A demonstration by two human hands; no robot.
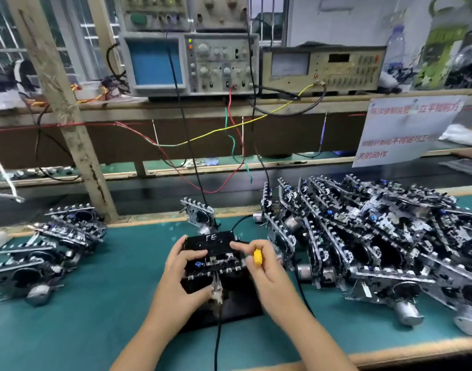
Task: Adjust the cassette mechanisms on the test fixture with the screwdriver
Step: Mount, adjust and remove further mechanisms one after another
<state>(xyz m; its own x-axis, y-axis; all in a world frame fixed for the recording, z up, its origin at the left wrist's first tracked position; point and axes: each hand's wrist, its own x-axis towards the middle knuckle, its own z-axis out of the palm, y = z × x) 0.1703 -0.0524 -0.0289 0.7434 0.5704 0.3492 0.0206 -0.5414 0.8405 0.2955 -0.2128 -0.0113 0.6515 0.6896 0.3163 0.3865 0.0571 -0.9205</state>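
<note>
Fingers (194, 254) gripping cassette mechanism (212, 259), screwdriver (257, 257) pinched

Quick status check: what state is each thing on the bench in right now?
Left hand: grips the mechanism on the fixture.
Right hand: holds the yellow screwdriver.
Cassette mechanism: seated on the black fixture.
Right pile: heaped mechanisms.
Left pile: smaller stack.
Oscilloscope screen: blue, no trace discernible.

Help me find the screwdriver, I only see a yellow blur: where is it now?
In the head view, the screwdriver is just right of centre, its yellow handle gripped in the right hand at the right edge of the black test fixture.
</note>
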